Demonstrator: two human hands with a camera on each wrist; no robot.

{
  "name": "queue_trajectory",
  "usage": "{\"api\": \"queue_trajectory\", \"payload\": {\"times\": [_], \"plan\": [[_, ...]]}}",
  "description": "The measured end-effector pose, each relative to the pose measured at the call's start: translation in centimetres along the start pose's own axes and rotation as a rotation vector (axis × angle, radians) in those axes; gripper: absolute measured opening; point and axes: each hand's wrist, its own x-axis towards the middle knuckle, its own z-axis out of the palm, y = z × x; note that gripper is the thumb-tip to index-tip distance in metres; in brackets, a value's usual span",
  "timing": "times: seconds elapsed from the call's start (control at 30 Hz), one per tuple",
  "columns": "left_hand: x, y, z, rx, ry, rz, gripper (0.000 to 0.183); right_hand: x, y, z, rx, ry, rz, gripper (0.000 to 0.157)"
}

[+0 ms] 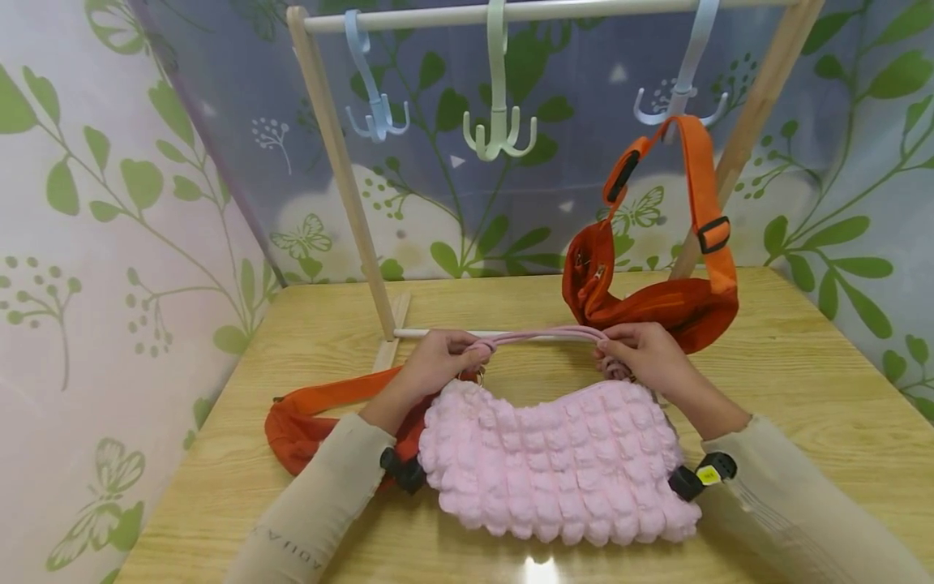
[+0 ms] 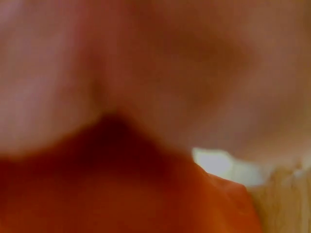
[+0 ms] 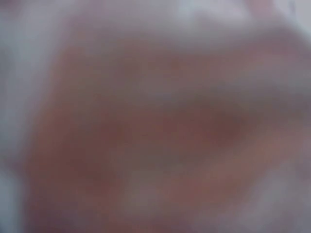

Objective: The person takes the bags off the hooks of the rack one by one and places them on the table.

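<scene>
From my station I see the left hand [image 1: 438,359] and right hand [image 1: 648,353] with fingers clamped near opposite ends of the pink strap [image 1: 558,331] — presumably to spread it evenly — while the puffy pink bag [image 1: 554,462] is below, lower centre of the frame.

Left hand [image 2: 160,68], heavily blurred, fills upper part of view; grip too unclear to tell. Orange fabric [image 2: 121,199] below, darkest just under hand. Small whitish patch [image 2: 218,162] right of fabric; wood-grained table [image 2: 284,204] at lower right.
</scene>
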Motion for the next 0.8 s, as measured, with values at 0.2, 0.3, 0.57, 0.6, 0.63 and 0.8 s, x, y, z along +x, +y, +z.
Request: {"api": "queue_trajectory", "payload": {"times": [0.2,0.3,0.57,0.6,0.63,0.8], "plan": [[0.2,-0.3,0.1,0.026,0.002,-0.036,0.029,0.4,0.4,0.4,-0.022,0.008,-0.015,0.025],[0.3,-0.5,0.1,0.04,0.0,-0.046,0.029,0.5,0.6,0.6,-0.039,0.01,-0.023,0.026],[0.7,-1.2,0.2,0.052,-0.005,-0.047,0.031,1.0,1.1,0.9,-0.082,0.009,-0.019,0.028],[0.8,-1.3,0.2,0.05,-0.006,-0.046,0.03,1.1,1.1,1.0,-0.084,0.009,-0.018,0.028],[0.8,-1.4,0.2,0.049,-0.006,-0.048,0.03,1.2,1.2,1.0,-0.084,0.009,-0.017,0.028],[0.9,-1.5,0.1,0.088,0.001,-0.051,0.028,1.5,1.4,1.3,-0.082,-0.002,-0.024,0.026]]}}
